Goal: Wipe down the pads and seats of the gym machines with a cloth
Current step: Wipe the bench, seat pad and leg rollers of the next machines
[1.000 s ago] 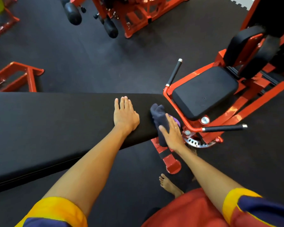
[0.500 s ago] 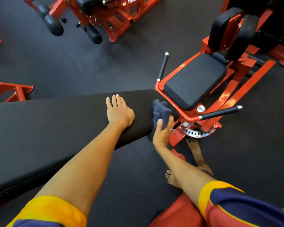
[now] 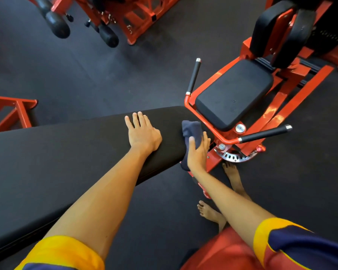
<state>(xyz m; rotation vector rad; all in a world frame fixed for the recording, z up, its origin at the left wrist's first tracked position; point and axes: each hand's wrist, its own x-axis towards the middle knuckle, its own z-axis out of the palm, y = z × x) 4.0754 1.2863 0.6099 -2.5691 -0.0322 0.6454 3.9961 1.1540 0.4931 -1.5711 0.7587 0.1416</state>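
Observation:
A long black bench pad (image 3: 66,164) runs across the left and middle of the view. My left hand (image 3: 142,133) lies flat on its top near the right end, fingers straight. My right hand (image 3: 197,152) holds a dark blue cloth (image 3: 192,129) against the pad's right end face. The cloth bunches between my thumb and fingers, and a corner hangs below my wrist. Just beyond the cloth stands a red machine with a black seat (image 3: 234,94) and upright black back pads (image 3: 281,30).
Two black-gripped handles (image 3: 192,76) (image 3: 263,133) stick out beside the seat. A perforated metal disc (image 3: 234,156) sits under it. Red frames with black roller pads (image 3: 57,26) stand at the top left, another red frame (image 3: 10,112) at left. My bare feet (image 3: 213,213) are on the black rubber floor.
My right hand slid with the cloth from the pad's top corner down onto its end face. My left hand stayed flat on the pad.

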